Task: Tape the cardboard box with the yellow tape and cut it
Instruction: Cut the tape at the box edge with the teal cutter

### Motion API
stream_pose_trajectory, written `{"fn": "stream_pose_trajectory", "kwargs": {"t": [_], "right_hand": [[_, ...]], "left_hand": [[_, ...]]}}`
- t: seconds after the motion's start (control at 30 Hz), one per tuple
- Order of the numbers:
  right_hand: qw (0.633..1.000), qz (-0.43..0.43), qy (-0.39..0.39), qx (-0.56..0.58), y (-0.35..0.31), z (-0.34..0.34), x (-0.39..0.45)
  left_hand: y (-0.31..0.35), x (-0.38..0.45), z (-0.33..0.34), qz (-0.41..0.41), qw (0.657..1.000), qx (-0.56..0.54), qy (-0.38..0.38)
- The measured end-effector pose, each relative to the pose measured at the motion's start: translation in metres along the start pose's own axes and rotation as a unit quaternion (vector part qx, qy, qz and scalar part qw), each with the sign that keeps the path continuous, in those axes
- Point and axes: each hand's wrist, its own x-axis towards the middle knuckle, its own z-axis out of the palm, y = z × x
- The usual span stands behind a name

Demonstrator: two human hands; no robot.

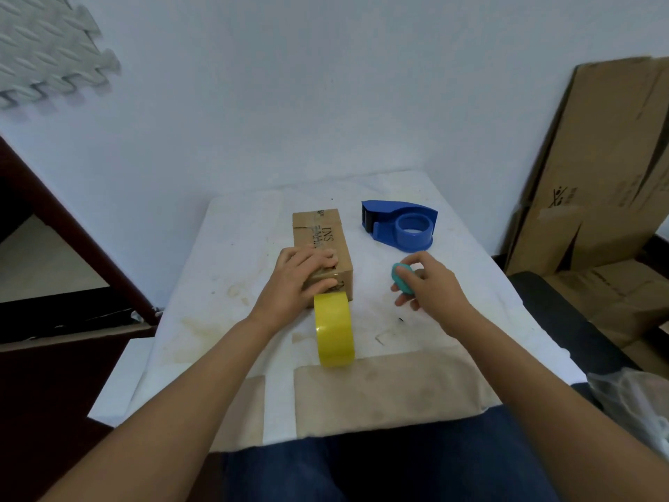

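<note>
A stained white cloth-covered table (231,255) fills the middle of the frame, a pale wall behind it and flattened brown cardboard sheets (593,168) leaning at the right edge. A grey foam mat (47,48) is cut off at upper left. The small brown cardboard box (320,240) lies at centre, printing blurred. The left hand (300,280) presses flat on its near end, just above the yellow tape roll (335,333). The right hand (427,284) grips a small teal round object (402,280), hard to identify. A blue plastic tape dispenser (402,224) sits upper right.
</note>
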Motion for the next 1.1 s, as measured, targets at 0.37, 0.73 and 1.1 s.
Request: {"fn": "stream_pose_trajectory", "kwargs": {"t": [0.37,0.73,1.1], "right_hand": [[0.989,-0.072,-0.017,0.125,-0.012,0.015,0.013],[0.975,-0.217,-0.034,0.025,-0.035,0.042,0.009],[0.876,-0.377,0.003,-0.301,-0.030,0.043,0.019]], "left_hand": [[0.012,0.006,0.000,0.033,0.999,-0.018,-0.035],[0.031,0.015,-0.046,-0.184,0.945,-0.271,-0.001],[0.062,-0.012,-0.042,-0.452,0.759,-0.413,-0.221]]}}
